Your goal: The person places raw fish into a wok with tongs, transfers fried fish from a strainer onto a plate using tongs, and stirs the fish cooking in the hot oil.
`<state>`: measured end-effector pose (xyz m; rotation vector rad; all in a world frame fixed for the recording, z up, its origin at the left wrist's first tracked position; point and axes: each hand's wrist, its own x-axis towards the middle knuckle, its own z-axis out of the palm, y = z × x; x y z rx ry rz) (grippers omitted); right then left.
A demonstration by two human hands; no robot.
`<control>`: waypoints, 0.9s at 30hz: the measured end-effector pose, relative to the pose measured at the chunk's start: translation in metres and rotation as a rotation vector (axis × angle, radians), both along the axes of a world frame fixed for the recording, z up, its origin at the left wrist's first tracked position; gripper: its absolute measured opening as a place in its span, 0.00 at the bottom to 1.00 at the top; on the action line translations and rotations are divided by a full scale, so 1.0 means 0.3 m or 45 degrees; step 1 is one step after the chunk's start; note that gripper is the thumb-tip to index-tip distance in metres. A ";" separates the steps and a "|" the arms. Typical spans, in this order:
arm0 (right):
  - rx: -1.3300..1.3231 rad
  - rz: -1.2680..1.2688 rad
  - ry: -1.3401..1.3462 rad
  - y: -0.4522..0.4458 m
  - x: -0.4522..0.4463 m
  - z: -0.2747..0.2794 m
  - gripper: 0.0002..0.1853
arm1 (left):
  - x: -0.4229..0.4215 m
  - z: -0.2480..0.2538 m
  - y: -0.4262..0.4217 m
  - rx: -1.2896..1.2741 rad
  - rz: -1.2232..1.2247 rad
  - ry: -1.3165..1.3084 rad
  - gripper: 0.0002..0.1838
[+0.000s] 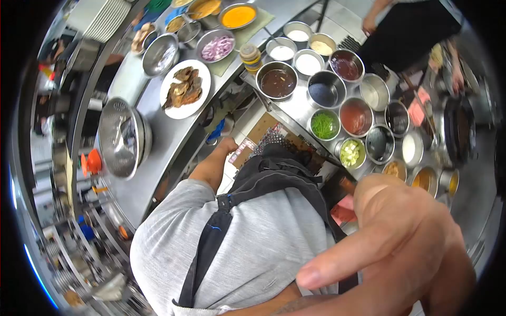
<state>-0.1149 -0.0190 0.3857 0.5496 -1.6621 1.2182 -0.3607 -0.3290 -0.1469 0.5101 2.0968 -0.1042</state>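
Note:
My right hand (pixel 400 242) is large and close to the camera at the lower right, index finger stretched out and apart from the others. Nothing shows in it. Low beside my apron (pixel 274 174) is my left hand (pixel 228 145), small, its fingers too unclear to read. Nearest to it on the steel counter (pixel 174 142) is a white plate (pixel 167 81) of brown cooked pieces. Beyond my right hand stand metal pots of sauces, with chopped green herbs (pixel 322 126) and pale green pieces (pixel 350 152) in two of them.
A steel colander (pixel 118 142) sits on the left counter. Chopped purple onion (pixel 217 48), an orange sauce (pixel 238 17) and a yellow-labelled jar (pixel 250 57) are farther up. Another person in dark clothing (pixel 411 31) stands upper right; another hand (pixel 457 79) shows near the stove.

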 end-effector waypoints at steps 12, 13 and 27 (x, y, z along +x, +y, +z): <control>-0.015 0.386 -0.169 -0.063 -0.262 -0.168 0.13 | 0.313 0.007 -0.022 0.291 0.406 0.140 0.23; 0.004 0.396 -0.266 -0.090 -0.274 -0.205 0.14 | 0.296 0.019 -0.052 0.168 0.400 0.025 0.24; -0.315 -0.328 -1.889 -0.275 -0.062 -0.925 0.11 | -0.055 0.058 -0.515 0.224 0.338 0.154 0.18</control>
